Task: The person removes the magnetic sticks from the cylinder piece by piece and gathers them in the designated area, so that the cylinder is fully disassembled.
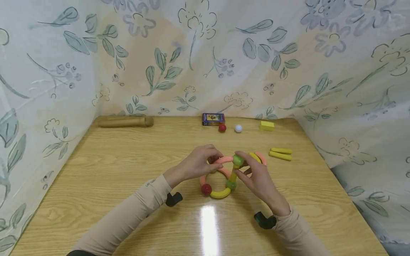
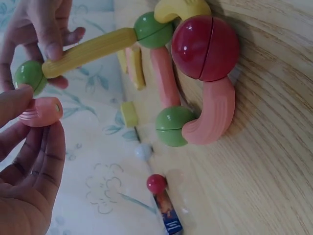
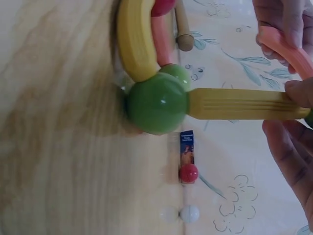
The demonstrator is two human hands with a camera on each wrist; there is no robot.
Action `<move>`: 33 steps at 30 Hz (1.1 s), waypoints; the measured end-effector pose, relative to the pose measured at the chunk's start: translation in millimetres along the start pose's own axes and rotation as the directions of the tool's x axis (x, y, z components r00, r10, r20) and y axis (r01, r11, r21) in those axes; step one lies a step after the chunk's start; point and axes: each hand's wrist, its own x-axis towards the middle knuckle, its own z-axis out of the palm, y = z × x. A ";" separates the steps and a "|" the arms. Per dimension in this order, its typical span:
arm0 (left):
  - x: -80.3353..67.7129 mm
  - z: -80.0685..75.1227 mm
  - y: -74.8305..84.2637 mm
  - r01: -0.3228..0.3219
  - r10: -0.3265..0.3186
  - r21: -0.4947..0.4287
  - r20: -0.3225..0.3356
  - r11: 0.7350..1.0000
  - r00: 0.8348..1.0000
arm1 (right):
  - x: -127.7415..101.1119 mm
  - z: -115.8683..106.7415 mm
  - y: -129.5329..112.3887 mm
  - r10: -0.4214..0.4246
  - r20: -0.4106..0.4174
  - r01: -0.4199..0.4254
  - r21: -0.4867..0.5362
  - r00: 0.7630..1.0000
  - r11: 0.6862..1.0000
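My left hand point(image 1: 196, 163) pinches a curved pink stick point(image 1: 225, 159) between thumb and fingers, its far end at a green ball point(image 1: 238, 160). That ball tops an upright yellow stick point(image 3: 239, 104), which my right hand point(image 1: 262, 180) pinches near its upper end. The stick's lower end meets another green ball point(image 3: 157, 103) in a ring lying on the table. A large red ball point(image 2: 206, 48), a curved yellow stick point(image 1: 221, 193), curved pink sticks point(image 2: 215, 113) and a further green ball point(image 2: 174, 126) make up the ring.
Behind the right hand lie a curved yellow stick point(image 1: 255, 156) and a curved pink one point(image 1: 262, 158). Two straight yellow sticks point(image 1: 280, 156) are farther right. Along the back stand a wooden cylinder point(image 1: 125, 121), a small box point(image 1: 213, 119), a red ball point(image 1: 222, 128), a white ball point(image 1: 238, 128) and a yellow block point(image 1: 267, 126).
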 end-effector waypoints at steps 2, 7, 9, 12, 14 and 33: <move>-0.5 -0.5 -0.2 0.004 -0.004 -0.004 -0.003 1.000 1.000 | -0.6 2.3 -0.4 -0.006 0.000 0.006 0.008 1.000 1.000; -1.3 -1.3 -0.8 0.015 -0.015 -0.007 -0.004 1.000 1.000 | -1.7 6.3 0.1 -0.018 -0.011 0.018 0.031 1.000 0.999; -1.7 -1.5 -1.0 0.018 -0.018 -0.001 -0.002 1.000 1.000 | -2.0 7.6 0.8 -0.019 -0.014 0.020 0.038 1.000 0.999; -2.0 -1.5 -1.2 0.018 -0.018 0.009 -0.008 1.000 1.000 | -1.9 8.9 1.2 -0.022 -0.016 0.023 0.049 1.000 0.999; -2.2 -1.3 -1.5 0.013 -0.013 0.017 -0.012 1.000 1.000 | -1.7 9.6 1.5 -0.024 -0.017 0.025 0.059 1.000 0.998; -15.9 -13.4 -24.3 0.279 -0.284 -0.167 -0.006 0.946 0.959 | 2.5 10.5 0.5 0.021 -0.009 -0.020 0.067 1.000 0.998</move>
